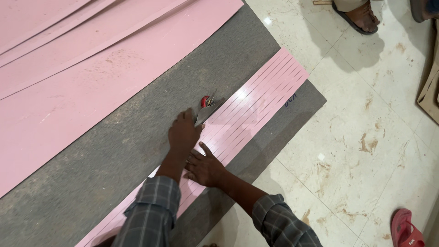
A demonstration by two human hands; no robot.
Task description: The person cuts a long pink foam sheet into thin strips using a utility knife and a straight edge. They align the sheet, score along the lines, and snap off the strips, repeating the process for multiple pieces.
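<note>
work in hand: a long pink laminate strip lies on a grey board, and a scoring cutter with a red part at its head rests on the strip's left edge.
done so far: the strip already carries many thin parallel lines along its length, reaching to its far end; they look like finished score cuts.
left, as judged: the cutter sits at the last line on the left edge, roughly mid-length, so the stretch from there to the far end seems still to be cut.
left hand: fist closed around the cutter's handle, arm stretched forward, knuckles up.
right hand: flat on the strip just behind the left hand, fingers spread, pressing the strip down; it grips nothing.
hands together: close, forearms side by side, nearly touching at the wrist.
around: wider pink sheets lie to the left; a sandalled foot stands on the tiled floor, a red slipper at lower right.
</note>
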